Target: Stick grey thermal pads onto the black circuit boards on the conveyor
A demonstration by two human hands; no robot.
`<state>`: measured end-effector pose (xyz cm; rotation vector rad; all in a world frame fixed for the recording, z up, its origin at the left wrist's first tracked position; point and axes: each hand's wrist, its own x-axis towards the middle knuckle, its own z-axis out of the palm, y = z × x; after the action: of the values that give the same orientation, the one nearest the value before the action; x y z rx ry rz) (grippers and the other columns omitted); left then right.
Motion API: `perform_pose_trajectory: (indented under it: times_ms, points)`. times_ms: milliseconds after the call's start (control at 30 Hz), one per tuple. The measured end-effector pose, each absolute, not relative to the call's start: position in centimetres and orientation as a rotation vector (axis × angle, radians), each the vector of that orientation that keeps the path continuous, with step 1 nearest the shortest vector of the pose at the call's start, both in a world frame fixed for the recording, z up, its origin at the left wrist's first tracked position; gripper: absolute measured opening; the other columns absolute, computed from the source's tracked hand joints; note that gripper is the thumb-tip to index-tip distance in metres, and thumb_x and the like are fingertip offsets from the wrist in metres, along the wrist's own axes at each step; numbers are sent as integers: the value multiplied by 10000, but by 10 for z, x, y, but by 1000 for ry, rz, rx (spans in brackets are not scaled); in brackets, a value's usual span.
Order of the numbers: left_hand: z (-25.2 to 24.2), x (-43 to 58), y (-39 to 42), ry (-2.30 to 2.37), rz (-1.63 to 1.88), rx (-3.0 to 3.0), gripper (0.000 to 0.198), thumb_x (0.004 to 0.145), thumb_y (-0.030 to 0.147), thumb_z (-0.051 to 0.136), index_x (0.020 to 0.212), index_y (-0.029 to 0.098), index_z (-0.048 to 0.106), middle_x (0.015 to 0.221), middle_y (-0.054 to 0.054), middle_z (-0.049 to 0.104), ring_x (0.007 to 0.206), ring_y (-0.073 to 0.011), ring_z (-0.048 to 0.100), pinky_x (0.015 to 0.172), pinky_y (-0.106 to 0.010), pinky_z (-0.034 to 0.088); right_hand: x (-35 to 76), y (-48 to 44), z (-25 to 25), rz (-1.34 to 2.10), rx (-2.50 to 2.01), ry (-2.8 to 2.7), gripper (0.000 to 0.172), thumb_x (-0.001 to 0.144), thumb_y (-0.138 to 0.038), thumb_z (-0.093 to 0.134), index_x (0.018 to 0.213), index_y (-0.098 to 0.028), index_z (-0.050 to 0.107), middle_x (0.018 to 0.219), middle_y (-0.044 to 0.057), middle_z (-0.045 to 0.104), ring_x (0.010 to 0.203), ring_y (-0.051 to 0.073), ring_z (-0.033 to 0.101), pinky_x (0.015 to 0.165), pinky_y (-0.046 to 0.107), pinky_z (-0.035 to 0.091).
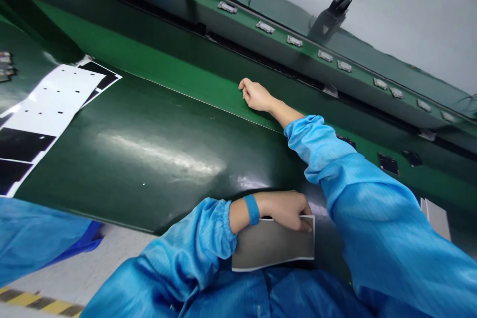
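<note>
My left hand [285,208], with a blue band at the wrist, is closed on the top edge of a grey sheet with a white border [274,246]. The sheet hangs near my body at the front edge of the green table [149,159]. My right hand [256,95] reaches out over the bright green strip [179,79] behind the table mat. Its fingers are curled in, and whatever they may hold is hidden. Both my arms wear blue sleeves.
White and black printed sheets [55,99] lie at the left. Small pale boards [265,27] stand in a row on the back ledge. Dark flat pieces [388,163] lie at right, near a white box-like object [437,218]. Another person's blue garment [37,233] shows lower left.
</note>
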<state>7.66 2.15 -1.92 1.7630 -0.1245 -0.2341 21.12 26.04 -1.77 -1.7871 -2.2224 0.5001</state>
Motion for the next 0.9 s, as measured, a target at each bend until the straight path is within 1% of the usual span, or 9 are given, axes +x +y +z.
perform_pose_trajectory:
  times_ms: [167,333,467,533,600,667,767,833,900]
  points:
    - [-22,77,21,-128,-215,1734,146,919,248,734,888,136,821,742,10,728,659,-124,582,622,-237,419,207,251,-19,333,-1961,-2227,419,942,-46,575,1345,-151,532,1208,151,716,1063,315,669,934,452,519]
    - [-21,72,28,-69,-185,1720,176,901,282,736,820,131,777,665,28,639,630,-114,534,596,-239,364,227,247,-18,174,-2064,-1945,656,890,-188,800,1448,-136,460,1493,257,546,1296,403,623,1045,547,540]
    - [-22,72,37,92,-74,1711,283,885,354,691,700,141,676,598,39,523,611,-107,453,585,-243,319,259,203,-13,320,-1962,-1655,508,943,-258,766,1351,-189,472,1133,100,666,1016,251,673,932,417,550]
    - [-22,74,42,210,40,1677,337,880,398,661,655,150,626,588,33,505,613,-112,436,591,-243,322,270,161,-12,561,-1783,-1445,392,947,-329,765,1219,-224,503,822,-28,588,740,163,574,748,313,508]
    - [-20,75,47,318,141,1612,366,882,467,653,705,147,664,626,15,569,632,-129,472,606,-244,359,275,111,-12,822,-1557,-1201,432,894,-513,813,1059,-241,520,657,-100,433,563,108,387,563,247,363]
    - [-17,75,53,432,231,1546,412,856,543,694,758,143,704,676,-14,644,652,-153,524,603,-247,397,274,63,-15,972,-1377,-978,573,782,-669,865,931,-241,514,603,-128,340,499,73,237,484,233,201]
    - [-12,74,60,613,345,1466,493,765,633,792,774,143,740,696,-38,693,639,-167,553,571,-248,412,270,7,-22,993,-1238,-738,635,700,-687,921,866,-239,502,569,-146,293,476,51,163,476,231,138]
    - [-11,73,65,748,392,1436,501,685,622,856,827,146,794,739,-43,743,645,-173,582,570,-247,435,268,-15,-29,917,-1215,-642,626,715,-686,913,878,-237,508,577,-135,332,482,56,207,479,225,174]
    - [-14,71,70,930,475,1389,477,594,564,892,855,170,827,760,-21,776,642,-174,598,566,-246,457,268,-28,-34,873,-1203,-680,593,744,-634,914,979,-223,557,659,-93,484,548,78,376,509,217,282]
